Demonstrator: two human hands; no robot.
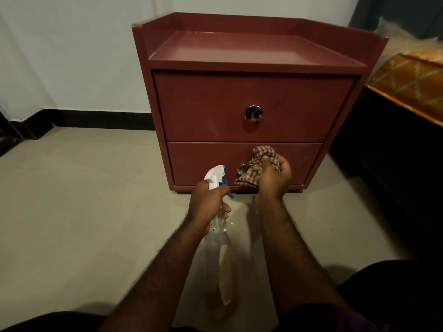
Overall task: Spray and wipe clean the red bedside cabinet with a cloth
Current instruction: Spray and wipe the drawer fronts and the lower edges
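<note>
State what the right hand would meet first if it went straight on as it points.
Probably the lower drawer front, through the cloth the right hand grips; they may already touch.

Left of the red bedside cabinet [203, 104] I have open floor [84, 188] right up to the wall [72, 56], so that flank is reachable. On the right the bed [412, 85] stands just beside it, leaving only a narrow dark gap. The top is open from the front and above, walled by a raised rim [239, 20] behind and at both sides. The upper knob [253, 113] and lower knob [242, 168] stick out. My right hand [273, 178] with the cloth [259, 161] and my left hand [207, 204] with the spray bottle [215, 176] crowd the lower drawer.
</note>
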